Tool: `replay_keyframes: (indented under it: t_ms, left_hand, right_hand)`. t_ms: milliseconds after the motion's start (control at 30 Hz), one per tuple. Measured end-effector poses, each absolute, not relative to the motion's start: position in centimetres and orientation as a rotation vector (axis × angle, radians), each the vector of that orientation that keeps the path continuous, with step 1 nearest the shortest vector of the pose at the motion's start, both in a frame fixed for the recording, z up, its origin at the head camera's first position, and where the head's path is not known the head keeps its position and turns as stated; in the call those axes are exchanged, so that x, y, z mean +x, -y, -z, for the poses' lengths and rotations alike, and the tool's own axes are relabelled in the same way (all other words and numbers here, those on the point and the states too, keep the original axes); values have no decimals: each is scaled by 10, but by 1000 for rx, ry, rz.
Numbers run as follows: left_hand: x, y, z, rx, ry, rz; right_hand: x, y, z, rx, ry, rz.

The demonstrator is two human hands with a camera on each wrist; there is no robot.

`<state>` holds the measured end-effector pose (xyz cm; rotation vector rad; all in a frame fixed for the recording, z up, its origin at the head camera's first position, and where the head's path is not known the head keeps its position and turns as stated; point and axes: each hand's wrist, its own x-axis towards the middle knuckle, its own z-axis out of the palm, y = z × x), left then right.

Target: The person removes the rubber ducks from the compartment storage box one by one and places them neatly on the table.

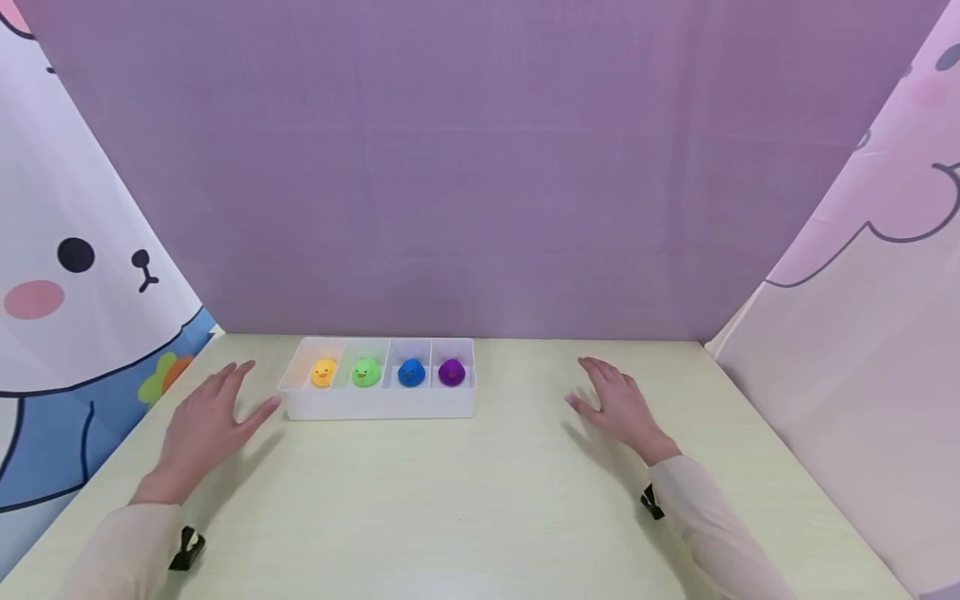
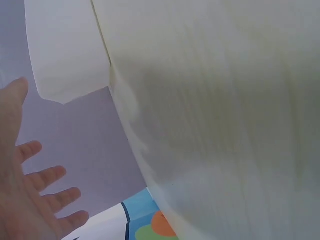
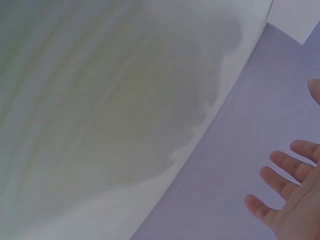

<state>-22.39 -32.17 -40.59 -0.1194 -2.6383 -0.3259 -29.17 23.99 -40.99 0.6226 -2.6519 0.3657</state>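
Observation:
A white divided box (image 1: 378,407) stands at the back of the table, left of centre. Each of its compartments holds one small toy duck: yellow (image 1: 323,373) at the left, then green (image 1: 366,372), blue (image 1: 412,372) and purple (image 1: 452,372). Just off the box's left end is my left hand (image 1: 206,425), fingers spread and holding nothing. To the right of the box, well apart from it, my right hand (image 1: 622,408) hovers with relaxed, empty fingers. Both wrist views show spread fingers; the box's white side (image 2: 65,55) appears in the left one.
A pale wood-patterned table (image 1: 450,500) spreads in front of me. Behind it hangs a plain purple cloth (image 1: 480,167). Cartoon-printed curtains close off the left (image 1: 75,333) and right (image 1: 862,400) sides. A black clip (image 1: 187,548) sits at my left sleeve, another (image 1: 652,502) at my right.

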Motion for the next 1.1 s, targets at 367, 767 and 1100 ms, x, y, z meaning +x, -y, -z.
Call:
replay_keyframes:
  t_ms: [367,767,1100]
  left_hand:
    - [-230,312,405,-129,2613,409]
    - [-238,305,403,-46,2683,500]
    - [-242,305,403,-6,2713,585]
  right_hand:
    - [-295,-210,410,704,2669,-477]
    - [-299,-176,409,789,2653,-579]
    - [-302,-148,404,800,2679,-703]
